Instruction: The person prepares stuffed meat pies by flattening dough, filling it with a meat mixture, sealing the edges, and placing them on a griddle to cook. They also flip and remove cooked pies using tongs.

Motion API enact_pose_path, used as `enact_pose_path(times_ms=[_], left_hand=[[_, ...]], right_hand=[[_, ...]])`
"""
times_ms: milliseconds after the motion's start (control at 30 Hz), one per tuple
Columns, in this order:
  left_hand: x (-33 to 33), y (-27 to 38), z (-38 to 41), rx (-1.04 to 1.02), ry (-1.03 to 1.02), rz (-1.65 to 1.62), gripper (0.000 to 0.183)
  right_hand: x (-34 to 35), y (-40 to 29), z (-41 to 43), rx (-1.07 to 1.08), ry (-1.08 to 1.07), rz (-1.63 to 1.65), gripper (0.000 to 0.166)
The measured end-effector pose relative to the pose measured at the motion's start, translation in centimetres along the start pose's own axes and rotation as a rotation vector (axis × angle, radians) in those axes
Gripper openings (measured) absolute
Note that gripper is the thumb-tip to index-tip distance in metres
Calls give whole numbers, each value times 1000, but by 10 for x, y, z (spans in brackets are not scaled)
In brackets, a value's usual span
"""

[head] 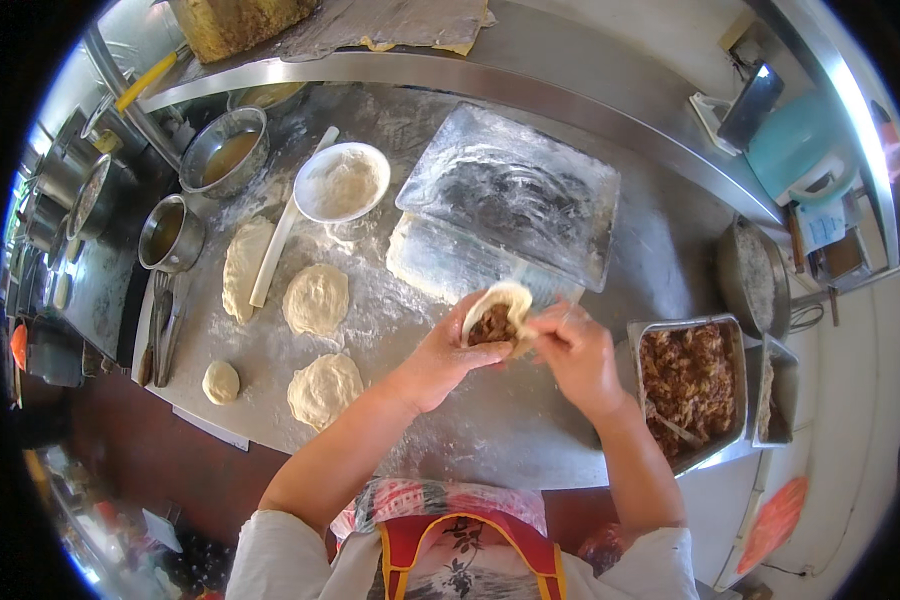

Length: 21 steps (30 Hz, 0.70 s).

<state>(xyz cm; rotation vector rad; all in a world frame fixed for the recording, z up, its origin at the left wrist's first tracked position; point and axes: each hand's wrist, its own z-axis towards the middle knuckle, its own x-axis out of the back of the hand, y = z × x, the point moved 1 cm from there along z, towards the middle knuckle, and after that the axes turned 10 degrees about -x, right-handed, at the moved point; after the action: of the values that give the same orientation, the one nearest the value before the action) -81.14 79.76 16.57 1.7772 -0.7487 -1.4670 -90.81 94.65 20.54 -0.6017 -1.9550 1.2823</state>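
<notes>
My left hand [446, 352] cups a round of dough [517, 300] with brown meat filling [493, 324] in its hollow. At the dough's right edge, my right hand [574, 349] pinches the rim between thumb and fingers. Left of my hands, two flattened dough rounds [316, 300] lie on the floured metal worktop [420, 442], with a small dough ball [220, 382] nearby. A longer folded piece of dough [246, 268] lies beside a pale rolling pin [274, 259]. Further right, a metal tray of meat filling [686, 375] has a utensil handle in it.
A white bowl of flour [343, 182] touches the rolling pin. Beyond my hands lies a floured metal tray [521, 191]. Metal bowls of liquid [226, 154] and cutlery [163, 330] are at the left. A raised metal shelf [450, 71] crosses the back; a turquoise kettle [799, 146] stands at right.
</notes>
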Motion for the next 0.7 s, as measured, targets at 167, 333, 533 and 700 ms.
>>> enact_pose_path(times_ms=[167,333,533,700], left_hand=[[8,24,17,40,-75,266,50],[26,40,42,-78,40,121,71],[23,39,64,-22,23,425,79],[13,58,100,-216,14,752,70]], right_hand=[[-6,0,23,35,-57,76,15],[-8,-5,47,67,-31,196,12],[-9,-11,74,62,24,-83,13],[3,-15,108,-58,-26,70,15]])
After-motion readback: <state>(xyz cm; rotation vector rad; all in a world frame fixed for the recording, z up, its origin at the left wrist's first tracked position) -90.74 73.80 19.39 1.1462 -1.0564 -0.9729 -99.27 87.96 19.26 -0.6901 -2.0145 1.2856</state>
